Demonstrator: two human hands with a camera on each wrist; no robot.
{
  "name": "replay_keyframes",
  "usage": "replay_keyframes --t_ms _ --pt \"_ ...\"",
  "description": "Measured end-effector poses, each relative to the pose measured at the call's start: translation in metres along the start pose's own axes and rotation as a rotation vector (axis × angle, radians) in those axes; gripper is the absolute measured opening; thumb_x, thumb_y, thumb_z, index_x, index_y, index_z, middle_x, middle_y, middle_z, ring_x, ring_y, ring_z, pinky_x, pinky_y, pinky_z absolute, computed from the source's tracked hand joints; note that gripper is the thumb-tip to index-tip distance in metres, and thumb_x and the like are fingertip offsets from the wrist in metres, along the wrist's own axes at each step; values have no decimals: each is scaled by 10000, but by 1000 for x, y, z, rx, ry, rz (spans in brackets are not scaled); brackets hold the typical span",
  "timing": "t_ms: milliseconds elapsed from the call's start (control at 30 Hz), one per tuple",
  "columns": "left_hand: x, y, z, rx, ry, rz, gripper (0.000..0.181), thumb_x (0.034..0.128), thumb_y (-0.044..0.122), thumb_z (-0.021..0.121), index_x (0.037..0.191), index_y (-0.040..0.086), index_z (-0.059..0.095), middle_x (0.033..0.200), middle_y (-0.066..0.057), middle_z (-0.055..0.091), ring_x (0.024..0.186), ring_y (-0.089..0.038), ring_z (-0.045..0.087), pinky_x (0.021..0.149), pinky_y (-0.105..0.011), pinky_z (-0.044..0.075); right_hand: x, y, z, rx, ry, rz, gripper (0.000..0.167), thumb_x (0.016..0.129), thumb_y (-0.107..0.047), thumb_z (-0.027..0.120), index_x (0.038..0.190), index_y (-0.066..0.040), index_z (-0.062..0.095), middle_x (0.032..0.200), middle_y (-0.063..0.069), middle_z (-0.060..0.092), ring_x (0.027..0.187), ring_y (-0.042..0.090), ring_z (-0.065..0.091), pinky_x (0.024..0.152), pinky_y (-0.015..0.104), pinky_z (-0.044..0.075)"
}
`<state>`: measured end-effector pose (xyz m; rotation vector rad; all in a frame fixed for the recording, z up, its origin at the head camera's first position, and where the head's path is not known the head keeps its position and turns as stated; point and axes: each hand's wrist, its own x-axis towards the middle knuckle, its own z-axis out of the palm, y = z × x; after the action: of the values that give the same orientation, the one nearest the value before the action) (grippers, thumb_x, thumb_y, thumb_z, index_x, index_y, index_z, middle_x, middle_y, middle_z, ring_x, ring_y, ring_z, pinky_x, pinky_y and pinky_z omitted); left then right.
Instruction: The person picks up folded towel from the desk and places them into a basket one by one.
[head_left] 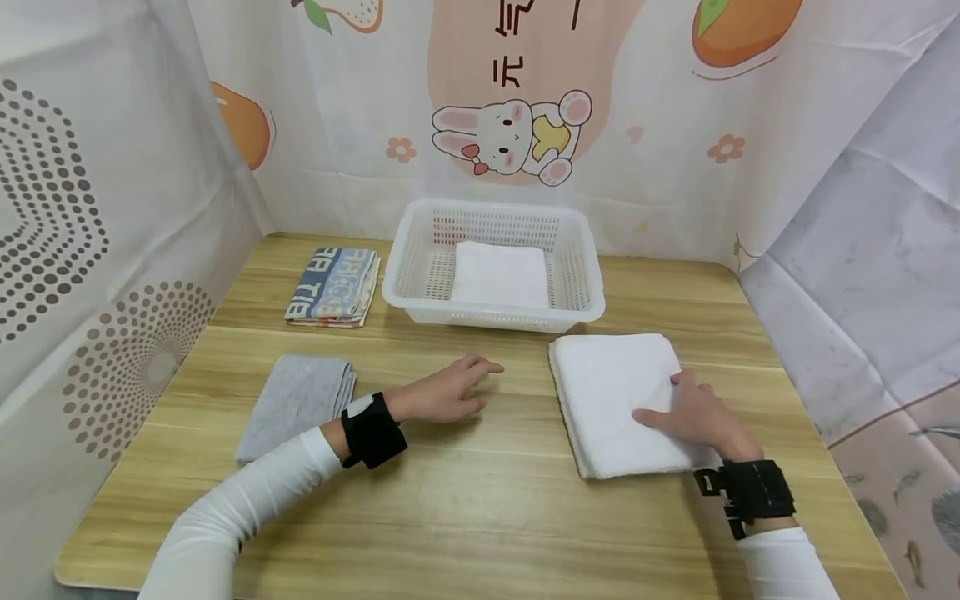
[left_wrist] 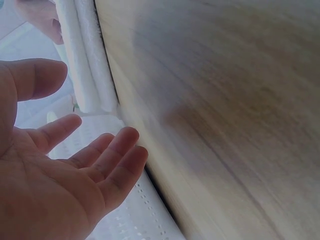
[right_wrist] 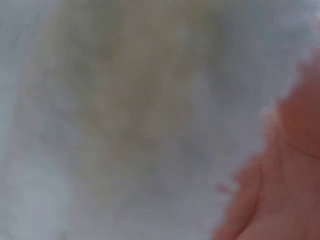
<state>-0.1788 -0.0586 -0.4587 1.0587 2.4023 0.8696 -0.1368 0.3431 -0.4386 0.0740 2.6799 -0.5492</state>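
Observation:
A folded white towel [head_left: 618, 400] lies on the table at the right. My right hand [head_left: 697, 414] rests at its right side, thumb on the top face and spread apart from the index finger. In the right wrist view, blurred white cloth fills most of the picture beside part of the right hand [right_wrist: 285, 190]; the fingertips are not clear there. My left hand [head_left: 446, 392] hovers over the middle of the table, holding nothing. Its fingers [left_wrist: 117, 165] are loosely bent in the left wrist view, with the thumb apart.
A white perforated plastic basket [head_left: 495, 317] stands at the back, with a folded white cloth [head_left: 500, 275] inside. Left of it is a folded blue patterned cloth with letters [head_left: 333, 286]. A folded grey cloth [head_left: 296, 400] lies nearer, beside my left forearm. Printed curtains [head_left: 337, 125] surround the wooden table [head_left: 487, 533].

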Motion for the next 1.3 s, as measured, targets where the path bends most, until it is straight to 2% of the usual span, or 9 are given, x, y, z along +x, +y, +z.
replay_keyframes --t_ms 500,833,1100,1300 --pt "-2 -1 2 -25 -11 -5 549 1012 108 540 1517 34 339 1455 -188 384 1303 -277 449 1050 -425 420 -4 -20 7 0 -22 2 1135 812 -681 673 1421 159 213 1276 466 367 1048 484 505 787 538 484" --pt "-4 -1 1 -33 -21 -17 549 1018 118 537 1525 73 330 1463 -192 377 1280 -279 469 1032 -414 432 0 -25 12 6 -20 -15 1071 850 -651 657 1412 163 248 1298 475 396 1123 492 495 855 565 479" --pt "-4 -1 1 -31 -32 -14 557 1017 118 539 1527 56 321 1472 -188 373 1292 -273 465 1041 -415 430 0 -28 15 72 -28 -42 936 894 -573 659 1410 122 303 1343 454 399 1160 483 485 890 580 463" --pt "-3 -1 2 -44 -45 -37 561 1021 127 532 1533 65 312 1481 -193 366 1282 -272 469 1041 -410 426 -1 -29 16 135 -34 -64 814 937 -473 656 1425 91 330 1333 406 434 1165 460 477 904 585 456"
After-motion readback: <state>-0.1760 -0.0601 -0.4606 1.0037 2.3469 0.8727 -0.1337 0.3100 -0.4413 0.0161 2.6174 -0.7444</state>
